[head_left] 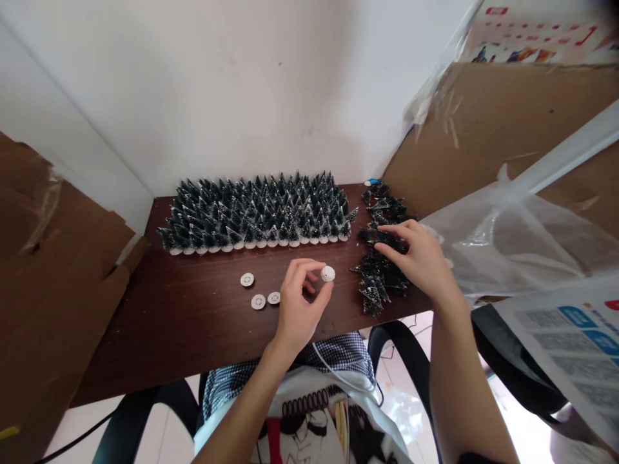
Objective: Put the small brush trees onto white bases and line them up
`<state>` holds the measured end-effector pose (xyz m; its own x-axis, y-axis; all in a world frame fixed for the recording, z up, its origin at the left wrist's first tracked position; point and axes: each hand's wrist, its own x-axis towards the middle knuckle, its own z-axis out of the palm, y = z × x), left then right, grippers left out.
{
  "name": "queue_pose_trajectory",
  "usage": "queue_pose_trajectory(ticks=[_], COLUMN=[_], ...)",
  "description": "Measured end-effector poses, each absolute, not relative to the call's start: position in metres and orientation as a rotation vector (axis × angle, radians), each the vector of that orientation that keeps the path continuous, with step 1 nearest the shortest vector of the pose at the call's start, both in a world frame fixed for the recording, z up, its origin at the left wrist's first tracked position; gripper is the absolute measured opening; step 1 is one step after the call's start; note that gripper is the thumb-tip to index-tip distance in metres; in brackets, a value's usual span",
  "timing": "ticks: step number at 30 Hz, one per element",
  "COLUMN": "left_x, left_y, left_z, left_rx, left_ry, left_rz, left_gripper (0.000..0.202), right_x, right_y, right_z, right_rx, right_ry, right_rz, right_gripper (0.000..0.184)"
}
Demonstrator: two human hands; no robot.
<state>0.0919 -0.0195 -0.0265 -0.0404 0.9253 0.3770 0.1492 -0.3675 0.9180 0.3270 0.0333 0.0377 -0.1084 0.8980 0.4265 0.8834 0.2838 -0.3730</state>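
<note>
The left hand point(297, 303) pinched a small white round base point(327, 274) between thumb and fingertips, its other fingers curled, just above the dark wooden table point(193, 335). At its three o'clock the right hand point(420, 258) lay open with fingers spread on a pile of loose miniature frosted trees point(380, 283), clasping nothing visible. Three white bases point(258, 301) lay at the left hand's nine o'clock, and rows of standing miniature trees point(256, 212) at twelve.
</note>
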Motion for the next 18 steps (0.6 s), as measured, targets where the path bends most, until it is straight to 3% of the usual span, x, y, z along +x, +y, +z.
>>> queue_pose_trajectory(ticks=[18], left_x=[0.093], left_y=[-0.02], left_z=[-0.025], left_rx=[1.546], left_ry=[1.161], left_rz=[1.475], left_gripper=[0.022], right_x=[0.326], right_y=[0.03], right_z=[0.055], right_rx=[-1.572], right_ry=[-1.951], right_rz=[0.068], right_gripper=[0.028])
